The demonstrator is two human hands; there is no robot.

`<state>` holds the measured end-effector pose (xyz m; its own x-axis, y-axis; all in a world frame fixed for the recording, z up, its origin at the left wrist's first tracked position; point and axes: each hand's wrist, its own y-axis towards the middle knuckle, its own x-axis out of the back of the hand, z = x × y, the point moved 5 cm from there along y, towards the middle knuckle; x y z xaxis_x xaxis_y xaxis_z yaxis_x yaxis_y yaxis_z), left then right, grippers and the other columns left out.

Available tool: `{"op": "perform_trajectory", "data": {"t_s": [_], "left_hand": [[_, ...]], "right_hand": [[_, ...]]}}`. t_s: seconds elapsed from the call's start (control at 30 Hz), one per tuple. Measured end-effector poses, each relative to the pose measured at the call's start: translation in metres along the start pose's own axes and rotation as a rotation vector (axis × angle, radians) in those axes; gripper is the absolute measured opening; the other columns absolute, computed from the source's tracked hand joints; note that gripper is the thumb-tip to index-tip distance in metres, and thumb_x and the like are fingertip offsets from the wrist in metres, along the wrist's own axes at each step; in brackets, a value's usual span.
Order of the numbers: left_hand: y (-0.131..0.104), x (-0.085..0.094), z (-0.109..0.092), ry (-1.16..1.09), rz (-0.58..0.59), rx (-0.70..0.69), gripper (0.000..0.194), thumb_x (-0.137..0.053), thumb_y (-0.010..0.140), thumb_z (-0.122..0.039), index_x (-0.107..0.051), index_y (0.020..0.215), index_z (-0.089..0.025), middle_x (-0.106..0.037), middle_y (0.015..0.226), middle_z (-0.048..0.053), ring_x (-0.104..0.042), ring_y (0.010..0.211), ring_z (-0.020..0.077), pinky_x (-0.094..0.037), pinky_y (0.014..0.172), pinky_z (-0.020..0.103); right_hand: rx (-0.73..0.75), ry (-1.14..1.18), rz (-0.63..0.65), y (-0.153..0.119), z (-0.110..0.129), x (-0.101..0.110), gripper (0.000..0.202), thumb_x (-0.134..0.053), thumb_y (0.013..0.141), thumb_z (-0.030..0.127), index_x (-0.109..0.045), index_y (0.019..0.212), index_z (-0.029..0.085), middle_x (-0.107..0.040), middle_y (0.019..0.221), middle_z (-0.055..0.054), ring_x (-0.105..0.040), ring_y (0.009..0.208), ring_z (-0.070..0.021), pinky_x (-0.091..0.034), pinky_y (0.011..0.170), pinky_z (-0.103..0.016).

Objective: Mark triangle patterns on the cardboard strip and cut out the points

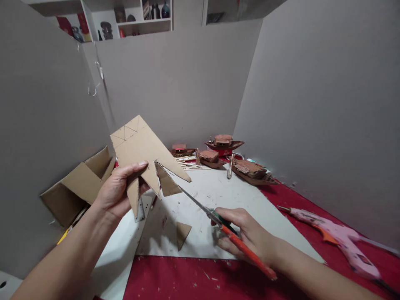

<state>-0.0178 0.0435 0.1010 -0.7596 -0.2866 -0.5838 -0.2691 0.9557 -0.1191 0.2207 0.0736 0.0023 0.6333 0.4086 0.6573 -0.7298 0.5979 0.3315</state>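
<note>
My left hand [116, 189] pinches a flat piece of cardboard [143, 146] between thumb and fingers, holding it raised above the table. Pointed teeth are cut along its lower edge, and pencilled zigzag lines run across its top. In my right hand [250, 233] is a pair of scissors [233, 239] with orange and green on the handles. Their blades point up and left, the tips near a cardboard triangle [168, 182] below the cut edge; whether that triangle is still attached, I cannot tell. Another cut-off cardboard triangle [183, 234] lies on the white board.
The white board [250, 200] rests on a red cloth [162, 277]. Brown model boats [250, 170] and thin wooden sticks [190, 165] stand at the back. A pink glue gun [334, 235] lies right; an open cardboard box [75, 187] stands left. Grey walls enclose the table.
</note>
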Motion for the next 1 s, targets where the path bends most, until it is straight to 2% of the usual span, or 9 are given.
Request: {"op": "perform_trajectory", "data": {"t_s": [0.17, 0.3, 0.47, 0.57, 0.67, 0.73, 0.83, 0.9, 1.0], "left_hand": [[-0.001, 0.002, 0.0, 0.03, -0.01, 0.036, 0.012, -0.059, 0.077, -0.003, -0.07, 0.077, -0.009, -0.072, 0.065, 0.008, -0.069, 0.051, 0.0175, -0.062, 0.052, 0.028], [-0.002, 0.002, 0.003, 0.071, 0.008, 0.065, 0.012, -0.059, 0.078, -0.006, -0.071, 0.077, -0.009, -0.071, 0.063, 0.009, -0.068, 0.049, 0.0176, -0.062, 0.052, 0.029], [0.003, -0.001, 0.019, 0.241, 0.175, 0.062, 0.005, -0.068, 0.071, -0.008, -0.07, 0.07, -0.012, -0.069, 0.061, 0.006, -0.062, 0.043, 0.0147, -0.055, 0.04, 0.023], [0.004, -0.005, 0.042, 0.331, 0.325, 0.102, 0.005, -0.074, 0.068, -0.01, -0.072, 0.072, -0.011, -0.069, 0.063, 0.007, -0.062, 0.043, 0.0153, -0.055, 0.041, 0.024], [0.002, -0.008, 0.071, 0.406, 0.459, 0.19, 0.008, -0.077, 0.07, -0.016, -0.072, 0.071, -0.01, -0.069, 0.063, 0.008, -0.063, 0.045, 0.0159, -0.056, 0.046, 0.025], [0.0, -0.008, 0.088, 0.427, 0.497, 0.256, 0.013, -0.078, 0.071, -0.02, -0.073, 0.079, -0.01, -0.07, 0.066, 0.008, -0.063, 0.048, 0.0157, -0.057, 0.047, 0.026], [-0.002, -0.007, 0.105, 0.473, 0.564, 0.354, 0.027, -0.079, 0.075, -0.031, -0.072, 0.092, -0.011, -0.072, 0.074, 0.009, -0.065, 0.054, 0.0174, -0.057, 0.051, 0.029], [0.004, -0.004, 0.107, 0.518, 0.56, 0.309, 0.032, -0.077, 0.077, -0.04, -0.07, 0.089, -0.012, -0.071, 0.073, 0.008, -0.065, 0.057, 0.018, -0.056, 0.054, 0.029], [0.023, 0.005, 0.096, 0.569, 0.459, 0.111, 0.035, -0.071, 0.083, -0.049, -0.068, 0.09, -0.015, -0.067, 0.073, 0.003, -0.063, 0.06, 0.0145, -0.052, 0.055, 0.025]], "right_hand": [[0.018, -0.05, -0.018, 0.001, -0.009, -0.002, 0.029, -0.058, 0.083, 0.036, -0.037, 0.069, 0.023, -0.034, 0.06, 0.007, -0.027, 0.055, -0.0108, -0.03, 0.051, -0.023], [0.031, -0.003, -0.131, -0.001, -0.021, 0.003, 0.028, -0.061, 0.083, 0.039, -0.044, 0.071, 0.021, -0.039, 0.061, 0.006, -0.032, 0.054, -0.0109, -0.033, 0.051, -0.024], [-0.142, 0.512, -0.392, -0.006, -0.033, 0.01, 0.035, -0.064, 0.083, 0.054, -0.058, 0.089, 0.02, -0.053, 0.066, 0.002, -0.052, 0.057, -0.0153, -0.046, 0.054, -0.028], [-0.159, 0.863, -0.426, -0.005, -0.026, 0.004, 0.042, -0.068, 0.08, 0.059, -0.06, 0.094, 0.021, -0.059, 0.071, 0.001, -0.057, 0.057, -0.0157, -0.051, 0.056, -0.03], [-0.21, 1.03, -0.453, -0.001, -0.021, -0.005, 0.036, -0.078, 0.077, 0.049, -0.064, 0.092, 0.02, -0.065, 0.077, -0.001, -0.064, 0.067, -0.0156, -0.053, 0.062, -0.026], [-0.261, 1.135, -0.507, 0.001, -0.022, -0.01, 0.032, -0.084, 0.071, 0.039, -0.064, 0.086, 0.02, -0.065, 0.076, 0.002, -0.065, 0.07, -0.0148, -0.053, 0.067, -0.025], [-0.331, 1.259, -0.475, 0.005, -0.02, -0.019, 0.032, -0.086, 0.064, 0.03, -0.061, 0.081, 0.021, -0.064, 0.069, 0.004, -0.066, 0.068, -0.0165, -0.054, 0.067, -0.028], [-0.366, 1.322, -0.462, 0.007, -0.02, -0.02, 0.032, -0.086, 0.061, 0.024, -0.058, 0.077, 0.021, -0.064, 0.066, 0.005, -0.066, 0.065, -0.017, -0.054, 0.065, -0.029], [-0.379, 1.378, -0.559, 0.005, -0.024, -0.012, 0.037, -0.085, 0.059, 0.017, -0.05, 0.069, 0.022, -0.062, 0.06, 0.007, -0.063, 0.057, -0.0133, -0.054, 0.06, -0.026]]}}
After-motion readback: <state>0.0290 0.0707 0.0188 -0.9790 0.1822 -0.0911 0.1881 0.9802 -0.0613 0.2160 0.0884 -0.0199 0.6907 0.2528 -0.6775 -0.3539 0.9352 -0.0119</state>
